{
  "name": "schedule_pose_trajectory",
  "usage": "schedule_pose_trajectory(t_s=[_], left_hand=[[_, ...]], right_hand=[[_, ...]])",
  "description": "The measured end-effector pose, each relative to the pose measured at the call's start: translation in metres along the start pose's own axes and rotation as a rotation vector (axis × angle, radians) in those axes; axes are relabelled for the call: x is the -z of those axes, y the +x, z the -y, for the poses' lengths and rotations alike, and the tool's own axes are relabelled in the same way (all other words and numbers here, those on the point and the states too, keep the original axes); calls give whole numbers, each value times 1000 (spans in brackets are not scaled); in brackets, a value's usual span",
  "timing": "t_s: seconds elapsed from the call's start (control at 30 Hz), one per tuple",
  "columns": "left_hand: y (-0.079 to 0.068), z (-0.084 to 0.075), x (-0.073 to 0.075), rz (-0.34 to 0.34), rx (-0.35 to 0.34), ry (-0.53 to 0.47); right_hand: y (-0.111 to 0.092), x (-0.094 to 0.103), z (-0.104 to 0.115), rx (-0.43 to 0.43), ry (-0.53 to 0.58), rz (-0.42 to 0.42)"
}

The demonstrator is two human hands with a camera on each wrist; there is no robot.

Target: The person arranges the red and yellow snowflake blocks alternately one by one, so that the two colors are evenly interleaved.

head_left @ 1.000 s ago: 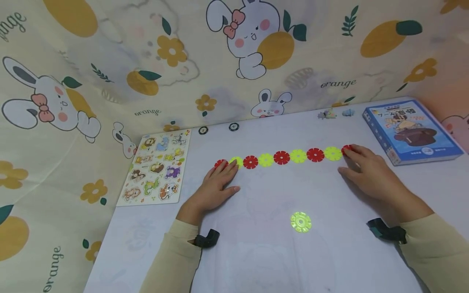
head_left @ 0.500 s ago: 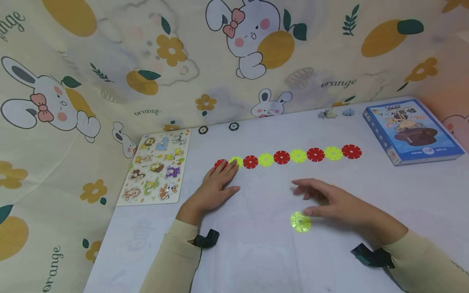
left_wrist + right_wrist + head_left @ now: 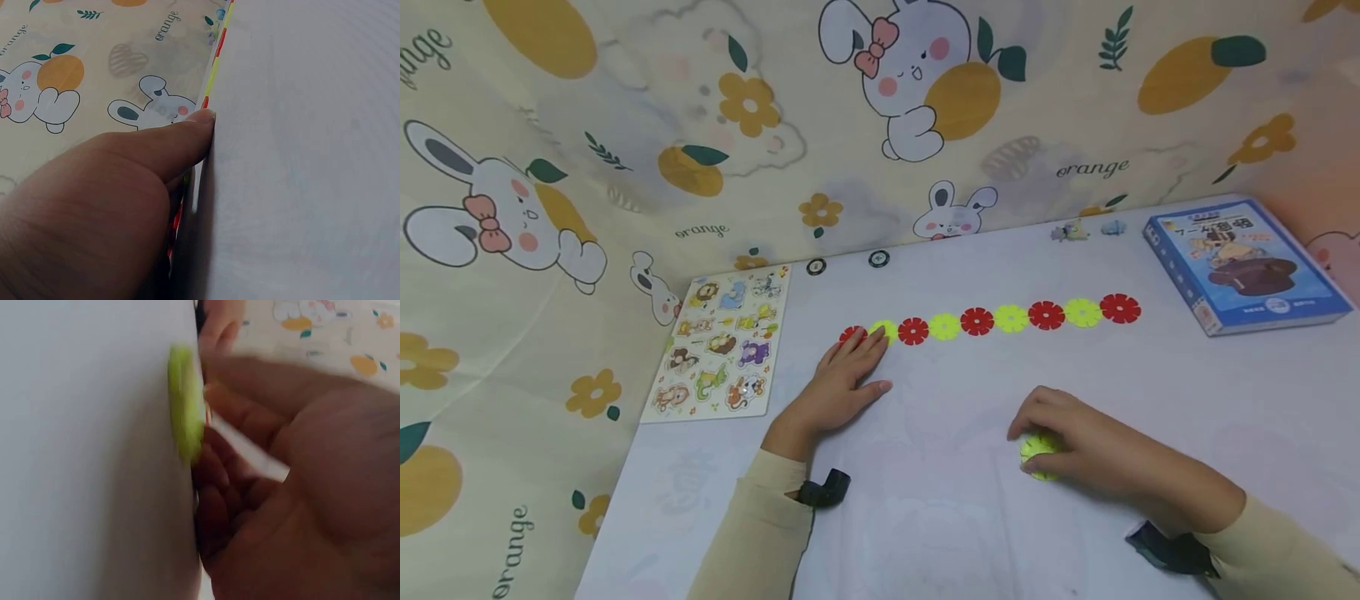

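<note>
Red and yellow-green snowflake discs alternate in a joined row [image 3: 977, 322] across the white table. My left hand [image 3: 841, 390] lies flat with its fingers on the leftmost red disc [image 3: 850, 333] and the yellow-green disc [image 3: 886, 332] beside it, partly covering both. Below the right half of the row, my right hand [image 3: 1093, 446] pinches a loose yellow-green snowflake disc [image 3: 1036, 450] between thumb and fingers. In the right wrist view this disc [image 3: 184, 406] is blurred and tilted up on edge near the fingertips. A red disc [image 3: 1120, 308] ends the row on the right.
An animal sticker board [image 3: 718, 346] lies at the left. Two black round pieces [image 3: 878, 259] sit by the back wall, with small figures [image 3: 1070, 232] farther right. A blue box [image 3: 1247, 267] stands at the back right. Printed cloth [image 3: 737, 192] covers the walls.
My right hand has left the right end of the row, come down toward me and taken hold of the loose yellow-green snowflake disc, shifting it slightly right. My left hand has stayed put.
</note>
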State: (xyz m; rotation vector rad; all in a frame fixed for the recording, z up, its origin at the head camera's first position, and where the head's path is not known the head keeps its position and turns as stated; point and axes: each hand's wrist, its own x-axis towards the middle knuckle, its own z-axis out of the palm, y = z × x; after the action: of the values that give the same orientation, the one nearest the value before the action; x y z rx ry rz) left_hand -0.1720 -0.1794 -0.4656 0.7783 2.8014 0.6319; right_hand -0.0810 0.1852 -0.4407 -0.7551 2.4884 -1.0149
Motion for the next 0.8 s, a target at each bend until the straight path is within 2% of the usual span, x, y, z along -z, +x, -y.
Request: schedule_pose_trajectory(t_s=[0.2, 0.33, 0.43, 0.53, 0.6, 0.7, 0.8], left_hand=[[1, -1, 0, 1, 7, 3], [0, 0, -1, -7, 15, 13], [-1, 2, -1, -8, 17, 13], [-2, 3, -2, -5, 13, 3], [-1, 3, -3, -6, 6, 3], [0, 3, -3, -8, -2, 5], [1, 1, -2, -10, -7, 5]], right_hand=[[-22, 5, -5, -57, -70, -71], [-26, 1, -3, -95, -116, -89], [-26, -1, -1, -143, -69, -80], [-27, 4, -4, -209, 49, -98], [-30, 11, -11, -244, 137, -151], [-35, 24, -27, -282, 232, -284], [-43, 37, -46, -344, 238, -435]])
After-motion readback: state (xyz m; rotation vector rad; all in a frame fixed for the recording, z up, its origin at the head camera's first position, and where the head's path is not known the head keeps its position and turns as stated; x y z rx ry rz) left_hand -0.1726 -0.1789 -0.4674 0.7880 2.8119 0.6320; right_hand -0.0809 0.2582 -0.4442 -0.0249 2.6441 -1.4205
